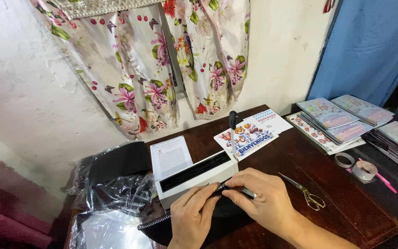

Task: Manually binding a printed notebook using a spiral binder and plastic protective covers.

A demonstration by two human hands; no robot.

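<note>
Two hands are seen low in the head view, brought together at the front edge of a white binding machine (pixel 194 177) that stands on the dark wooden bench (pixel 346 207). The left hand (pixel 192 219) is closed in a pinch on a black spiral binding coil (pixel 155 223), and the right hand (pixel 266 200) is closed on the same coil where it meets the machine's front; the coil is stretched from the machine down and to the left, over a dark cover sheet (pixel 226 212) lying under the hands. The machine's lever (pixel 232 121) is raised upright at its right end, and a printed white sheet (pixel 170 157) is set in its top slot. Gold-handled scissors (pixel 306 192) are laid just right of the right hand. A colourful cartoon card (pixel 245 136) is placed behind the machine, and stacked spiral notebooks (pixel 342 120) are gathered at the far right, with rolls of tape (pixel 358 167) and a pink pen (pixel 385 182) nearby. Clear plastic bags (pixel 111 198) are heaped at the left, and a floral curtain (pixel 162 60) is hung on the wall.
</note>
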